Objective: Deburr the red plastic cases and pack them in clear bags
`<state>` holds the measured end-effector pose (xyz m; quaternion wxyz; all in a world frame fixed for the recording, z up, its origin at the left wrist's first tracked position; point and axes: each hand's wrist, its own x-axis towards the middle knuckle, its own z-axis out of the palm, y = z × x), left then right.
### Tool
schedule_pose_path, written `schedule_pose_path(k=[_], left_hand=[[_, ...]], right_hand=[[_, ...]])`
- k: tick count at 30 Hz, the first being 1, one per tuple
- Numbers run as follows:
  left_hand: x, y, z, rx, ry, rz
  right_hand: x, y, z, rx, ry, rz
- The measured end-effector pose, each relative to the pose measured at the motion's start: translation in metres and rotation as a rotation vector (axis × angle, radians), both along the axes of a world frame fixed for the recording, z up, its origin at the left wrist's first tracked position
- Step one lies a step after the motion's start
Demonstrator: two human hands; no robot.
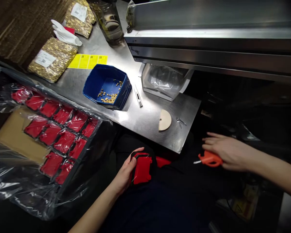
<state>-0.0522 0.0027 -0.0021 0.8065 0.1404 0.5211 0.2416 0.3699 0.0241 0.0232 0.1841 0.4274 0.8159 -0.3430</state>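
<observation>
My left hand [126,173] is closed around a red plastic part with black edges [142,170], thumb on its near side, above my lap. Over on the right, my right hand [223,150] is on an orange-handled tool [210,159] with a short pale tip pointing left. The handle has an opening in it; its exact kind I cannot make out. The tool sits beneath the palm, and the fingers reach out past it to the left, with the thumb hidden. Another red piece [163,161] shows just under the table corner, partly covered.
On the metal table [145,124] are a blue bin [92,85] of small brass pieces, a box cutter [137,97], a pale disc [165,120] and a grey bin [165,92]. Bagged brass pieces [53,60] lie behind. Left, a plastic-lined box holds wrapped red parts [49,134].
</observation>
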Motion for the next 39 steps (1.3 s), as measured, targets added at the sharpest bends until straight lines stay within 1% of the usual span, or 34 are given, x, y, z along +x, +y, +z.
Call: schedule_pose_path(k=[2, 4, 6, 7, 10, 12, 14, 17, 18, 19, 22, 23, 24, 25, 26, 27, 28, 29, 31, 32, 33, 34, 35, 36, 38, 39], left_hand=[[-0.001, -0.004, -0.006, 0.085, -0.003, -0.078], [-0.004, -0.009, -0.012, 0.143, -0.032, -0.159], [-0.007, -0.013, -0.017, 0.181, -0.054, -0.214], [-0.009, -0.015, -0.019, 0.195, -0.053, -0.223], [-0.014, -0.018, -0.020, 0.231, -0.019, -0.217], [-0.017, -0.019, -0.018, 0.250, -0.035, -0.234], [-0.019, -0.019, -0.015, 0.245, -0.094, -0.271], [-0.022, -0.016, -0.007, 0.241, -0.169, -0.382], [-0.022, -0.013, -0.002, 0.285, -0.143, -0.448], [-0.021, -0.011, 0.003, 0.363, -0.077, -0.532], [-0.014, 0.000, 0.024, 0.719, 0.219, -0.830], [-0.012, 0.004, 0.030, 0.827, 0.279, -0.921], [-0.009, 0.007, 0.036, 0.901, 0.291, -0.996], [-0.008, 0.010, 0.041, 0.930, 0.257, -1.045], [-0.009, 0.011, 0.043, 0.903, 0.190, -1.059], [-0.010, 0.011, 0.044, 0.824, 0.098, -1.024], [-0.013, 0.010, 0.042, 0.706, -0.021, -0.938], [-0.017, 0.007, 0.040, 0.572, -0.149, -0.803], [-0.023, -0.001, 0.031, 0.342, -0.336, -0.449], [-0.025, -0.006, 0.026, 0.272, -0.361, -0.293], [-0.025, -0.011, 0.022, 0.241, -0.328, -0.195], [-0.024, -0.014, 0.019, 0.257, -0.234, -0.174], [-0.020, -0.016, 0.016, 0.322, -0.091, -0.221], [-0.016, -0.016, 0.015, 0.439, 0.073, -0.331], [-0.004, -0.012, 0.018, 0.771, 0.377, -0.658], [0.003, -0.007, 0.021, 0.942, 0.478, -0.833]], right_hand=[[-0.049, -0.019, 0.029, -0.096, 0.024, -0.051], [-0.098, -0.029, 0.048, -0.140, -0.110, -0.065], [-0.135, -0.029, 0.057, -0.184, -0.219, -0.052], [-0.148, -0.028, 0.059, -0.202, -0.241, -0.049], [-0.167, -0.026, 0.061, -0.254, -0.254, -0.077], [-0.170, -0.027, 0.061, -0.277, -0.278, -0.093], [-0.169, -0.029, 0.062, -0.304, -0.270, -0.096], [-0.159, -0.027, 0.068, -0.323, -0.255, -0.106], [-0.154, -0.024, 0.073, -0.319, -0.248, -0.115], [-0.148, -0.021, 0.080, -0.314, -0.237, -0.129], [-0.134, -0.009, 0.104, -0.311, -0.167, -0.181], [-0.132, -0.004, 0.111, -0.307, -0.151, -0.193], [-0.130, 0.000, 0.117, -0.297, -0.153, -0.197], [-0.130, 0.004, 0.121, -0.281, -0.164, -0.196], [-0.129, 0.008, 0.123, -0.265, -0.174, -0.188], [-0.127, 0.011, 0.122, -0.258, -0.181, -0.181], [-0.125, 0.013, 0.120, -0.262, -0.181, -0.182], [-0.123, 0.014, 0.115, -0.270, -0.171, -0.195], [-0.117, 0.008, 0.105, -0.306, -0.125, -0.236], [-0.115, 0.003, 0.100, -0.335, -0.096, -0.251], [-0.114, -0.005, 0.097, -0.365, -0.066, -0.259], [-0.114, -0.013, 0.095, -0.399, -0.034, -0.262], [-0.114, -0.020, 0.095, -0.428, -0.009, -0.266], [-0.115, -0.027, 0.097, -0.441, 0.001, -0.277], [-0.119, -0.032, 0.103, -0.380, -0.049, -0.316], [-0.122, -0.030, 0.107, -0.322, -0.102, -0.328]])
